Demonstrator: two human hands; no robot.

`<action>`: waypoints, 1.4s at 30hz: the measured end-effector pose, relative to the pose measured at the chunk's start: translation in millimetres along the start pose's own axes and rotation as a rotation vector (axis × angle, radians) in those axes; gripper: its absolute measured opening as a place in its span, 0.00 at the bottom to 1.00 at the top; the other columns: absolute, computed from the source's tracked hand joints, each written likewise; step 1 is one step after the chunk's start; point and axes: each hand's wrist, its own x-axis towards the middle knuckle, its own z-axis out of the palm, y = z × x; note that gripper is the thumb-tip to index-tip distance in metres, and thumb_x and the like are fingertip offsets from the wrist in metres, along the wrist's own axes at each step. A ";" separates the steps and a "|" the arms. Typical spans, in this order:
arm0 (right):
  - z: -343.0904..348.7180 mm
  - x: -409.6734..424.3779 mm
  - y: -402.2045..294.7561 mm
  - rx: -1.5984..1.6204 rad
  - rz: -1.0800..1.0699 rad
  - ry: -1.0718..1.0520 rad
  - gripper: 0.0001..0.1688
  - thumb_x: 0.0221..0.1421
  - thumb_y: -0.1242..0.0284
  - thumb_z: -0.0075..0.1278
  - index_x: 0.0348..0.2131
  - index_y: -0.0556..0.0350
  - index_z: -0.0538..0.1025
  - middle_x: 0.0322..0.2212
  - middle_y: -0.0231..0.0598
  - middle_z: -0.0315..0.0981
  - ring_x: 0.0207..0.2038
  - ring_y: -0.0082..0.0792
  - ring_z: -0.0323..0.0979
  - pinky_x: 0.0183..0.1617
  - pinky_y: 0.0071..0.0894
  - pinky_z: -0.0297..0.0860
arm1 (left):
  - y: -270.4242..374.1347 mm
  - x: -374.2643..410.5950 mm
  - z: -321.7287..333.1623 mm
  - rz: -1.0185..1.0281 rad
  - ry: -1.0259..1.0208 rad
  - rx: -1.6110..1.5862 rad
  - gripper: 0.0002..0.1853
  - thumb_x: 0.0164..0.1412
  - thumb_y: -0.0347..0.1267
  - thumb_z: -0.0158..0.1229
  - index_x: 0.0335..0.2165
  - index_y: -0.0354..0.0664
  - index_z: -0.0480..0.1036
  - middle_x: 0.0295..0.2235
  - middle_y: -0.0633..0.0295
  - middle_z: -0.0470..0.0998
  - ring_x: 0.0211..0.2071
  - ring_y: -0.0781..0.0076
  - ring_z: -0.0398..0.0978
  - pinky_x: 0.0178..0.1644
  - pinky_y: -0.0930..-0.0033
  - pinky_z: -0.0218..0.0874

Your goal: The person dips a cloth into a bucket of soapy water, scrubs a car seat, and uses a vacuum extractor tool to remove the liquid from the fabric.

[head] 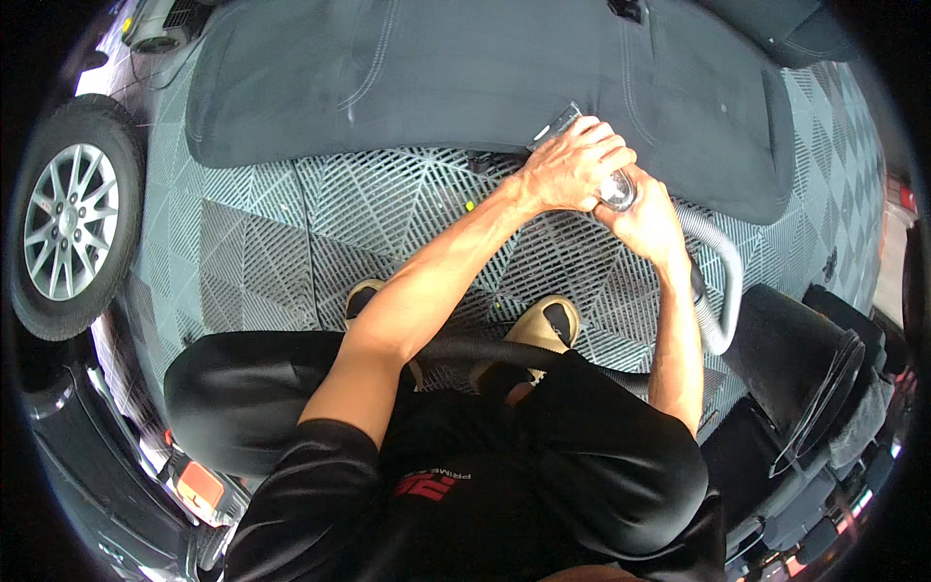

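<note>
A dark grey fabric car seat cushion [480, 80] with stitched seams lies across the floor before me. My left hand [578, 164] is wrapped over a vacuum nozzle with a flat, clear head [556, 126], whose wide end rests against the cushion near its front edge. Just behind it, my right hand [644, 214] grips the rear of the same nozzle, where a shiny clear part [618, 190] shows between the hands. A grey corrugated hose [727, 262] loops beside my right wrist. My fingers hide much of the nozzle's body.
Interlocking slatted floor tiles [247, 262] spread beneath. A car wheel [73, 222] stands at the left, with an orange-and-grey case [200, 486] below it. Dark upholstered parts [785, 356] lie at the right. A grey machine [161, 29] sits at upper left. A dark hose [487, 351] crosses near my shoes.
</note>
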 end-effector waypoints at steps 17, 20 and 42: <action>93.6 -34.5 -38.9 0.445 0.000 0.406 0.26 0.68 0.74 0.56 0.61 0.62 0.71 0.54 0.58 0.77 0.58 0.53 0.76 0.63 0.44 0.70 | -47.0 -23.1 -59.8 -0.241 0.053 0.135 0.68 0.43 0.52 0.76 0.73 0.37 0.49 0.73 0.42 0.53 0.76 0.44 0.45 0.78 0.41 0.35; 89.5 -24.7 -47.1 0.471 0.043 0.398 0.27 0.68 0.74 0.55 0.62 0.60 0.69 0.46 0.55 0.80 0.44 0.41 0.81 0.51 0.37 0.75 | -55.4 -29.0 -48.3 -0.248 0.022 0.243 0.64 0.51 0.59 0.68 0.72 0.32 0.49 0.73 0.41 0.52 0.75 0.44 0.47 0.79 0.45 0.35; 13.6 116.0 -87.0 0.372 0.108 0.346 0.26 0.70 0.60 0.55 0.60 0.51 0.71 0.19 0.44 0.79 0.19 0.32 0.79 0.24 0.35 0.74 | -50.9 -22.5 -43.3 -0.331 0.045 0.259 0.49 0.62 0.51 0.62 0.68 0.25 0.57 0.73 0.40 0.53 0.75 0.44 0.48 0.77 0.43 0.40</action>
